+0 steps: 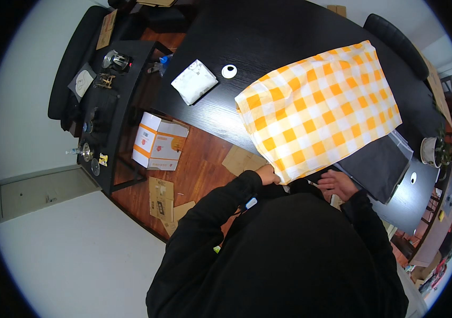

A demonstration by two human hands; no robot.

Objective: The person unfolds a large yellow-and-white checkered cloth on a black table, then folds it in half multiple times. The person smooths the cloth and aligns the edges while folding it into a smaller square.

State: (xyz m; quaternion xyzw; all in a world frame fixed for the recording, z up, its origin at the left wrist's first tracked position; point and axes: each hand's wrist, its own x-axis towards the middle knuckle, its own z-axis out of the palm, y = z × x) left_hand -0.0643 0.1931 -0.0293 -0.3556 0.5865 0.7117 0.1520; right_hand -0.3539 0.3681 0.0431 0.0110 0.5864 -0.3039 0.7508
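Observation:
A yellow and white checked cloth (321, 108) lies spread over the black table (226, 29), its near left corner reaching the table's edge in front of me. My left hand (268, 174) is closed on that corner, with the fingertips partly hidden by the fabric. Close to the cloth's near edge, my right hand (338, 184) is open, fingers apart, holding nothing. Beside it, a folded dark grey cloth (379, 164) lies partly under the checked one.
A white patterned folded bundle (194, 82) and a white round piece with a black dot (229, 71) lie left on the table. A potted plant (430, 150) stands at the right. On the floor are a white and orange carton (160, 142) and flattened cardboard (161, 197).

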